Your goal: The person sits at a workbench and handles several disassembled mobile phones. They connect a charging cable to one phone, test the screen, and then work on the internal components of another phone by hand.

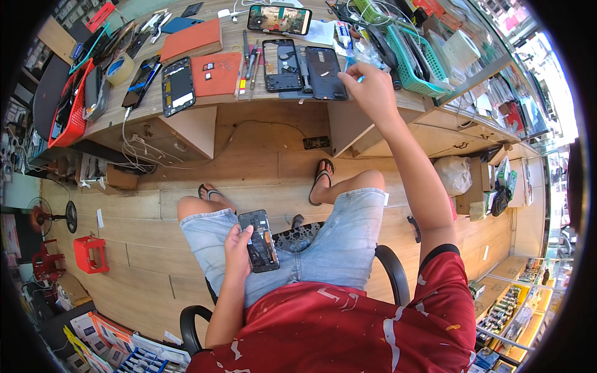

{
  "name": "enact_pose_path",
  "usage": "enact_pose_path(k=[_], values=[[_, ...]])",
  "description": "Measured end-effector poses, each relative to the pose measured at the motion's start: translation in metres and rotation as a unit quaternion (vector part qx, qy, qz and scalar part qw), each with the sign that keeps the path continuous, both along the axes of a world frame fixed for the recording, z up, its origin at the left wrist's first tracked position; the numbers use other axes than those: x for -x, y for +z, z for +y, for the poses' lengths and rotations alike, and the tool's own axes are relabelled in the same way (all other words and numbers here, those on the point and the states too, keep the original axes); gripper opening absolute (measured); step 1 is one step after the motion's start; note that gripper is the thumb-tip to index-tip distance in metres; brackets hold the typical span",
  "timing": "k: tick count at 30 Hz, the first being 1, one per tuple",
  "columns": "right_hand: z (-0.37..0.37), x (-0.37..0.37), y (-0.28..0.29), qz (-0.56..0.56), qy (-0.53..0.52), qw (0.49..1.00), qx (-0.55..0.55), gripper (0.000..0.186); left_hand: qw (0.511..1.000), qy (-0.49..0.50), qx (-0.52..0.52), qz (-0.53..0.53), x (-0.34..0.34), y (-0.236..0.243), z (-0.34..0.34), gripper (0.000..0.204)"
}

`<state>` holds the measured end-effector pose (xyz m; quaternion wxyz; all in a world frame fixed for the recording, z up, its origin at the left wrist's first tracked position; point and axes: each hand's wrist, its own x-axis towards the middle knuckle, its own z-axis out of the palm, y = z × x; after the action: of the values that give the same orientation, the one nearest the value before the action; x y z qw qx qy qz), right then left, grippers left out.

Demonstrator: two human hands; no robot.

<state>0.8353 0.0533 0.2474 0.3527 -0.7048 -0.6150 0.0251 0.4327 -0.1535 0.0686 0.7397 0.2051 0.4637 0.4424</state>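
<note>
Above my lap, my left hand [236, 253] is wrapped round an opened phone [263, 250], its dark inner parts facing up and the thumb on its edge. Stretched forward over the bench's front edge, my right hand [375, 92] has its fingers pinched together. Something small and light blue shows at those fingertips; its kind cannot be made out. Just left of the right hand lies a dark phone back cover [328, 78]. Beside that are a screwdriver [305, 76] and a phone housing [282, 65] with loose small parts on it.
A lit phone [280, 20] leans at the back of the bench. Green basket [411, 65] stands right of my right hand, red basket [78, 102] at far left. An orange pad [214, 78], a phone frame [178, 87] and a tape roll [120, 68] lie between. Drawers hang below.
</note>
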Motion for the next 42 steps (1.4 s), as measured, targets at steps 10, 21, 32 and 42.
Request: enact_pose_path(k=[10,21,32,42], values=[[0.032,0.019,0.005,-0.128,-0.015,0.988,0.089,0.037,1.000,-0.007,-0.002,-0.017,-0.003,0.016,0.001,0.016],[0.039,0.026,0.007,-0.160,-0.016,0.980,0.114,0.030,1.000,-0.012,-0.006,-0.022,0.000,0.009,0.002,0.014],[0.054,0.003,-0.005,-0.122,0.052,0.991,0.023,0.029,1.000,-0.020,-0.001,-0.010,0.000,0.009,0.002,0.018],[0.055,0.002,0.009,0.151,0.050,0.976,0.150,0.029,1.000,-0.016,0.001,-0.009,0.000,0.008,0.002,0.018]])
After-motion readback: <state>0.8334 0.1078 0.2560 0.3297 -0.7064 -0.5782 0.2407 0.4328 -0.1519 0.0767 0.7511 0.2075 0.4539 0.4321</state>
